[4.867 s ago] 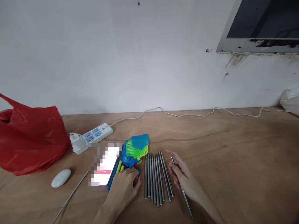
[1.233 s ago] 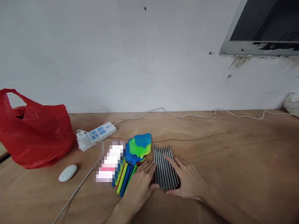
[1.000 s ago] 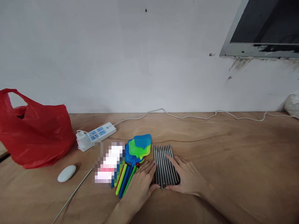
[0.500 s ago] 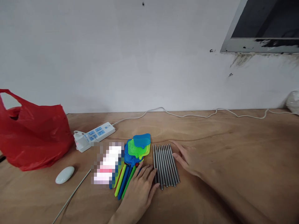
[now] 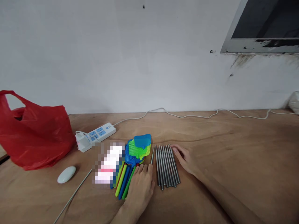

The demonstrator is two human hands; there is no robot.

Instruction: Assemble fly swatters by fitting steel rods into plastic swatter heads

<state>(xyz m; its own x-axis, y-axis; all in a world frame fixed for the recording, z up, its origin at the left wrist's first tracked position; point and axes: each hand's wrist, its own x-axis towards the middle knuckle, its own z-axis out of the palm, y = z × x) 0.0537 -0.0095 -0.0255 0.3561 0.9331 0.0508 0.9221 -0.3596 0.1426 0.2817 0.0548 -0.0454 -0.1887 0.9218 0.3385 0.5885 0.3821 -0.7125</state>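
Note:
My left hand (image 5: 141,183) is closed around a slim metal rod (image 5: 152,155), whose thin upper end sticks out past the fingers. It rests over the handles of several plastic fly swatters (image 5: 137,151) with blue, green and yellow mesh heads. To its right, a row of several silver metal rods (image 5: 167,168) lies side by side on the wooden table (image 5: 210,161). At the upper right end of that row is my right hand (image 5: 187,158), its fingers loosely bent and thumb apart, with the fingertips at the outermost rod.
A pixelated bright patch (image 5: 109,165) lies left of the swatters. Behind it sits a white power strip (image 5: 102,130) with a plug and cable. A white oval object (image 5: 66,174) and a red plastic bag (image 5: 39,137) are at left. A white wall (image 5: 140,62) rises behind.
My left hand has closed on the leftmost rod and drawn it left, apart from the row. My right hand has come in slightly against the row's right side.

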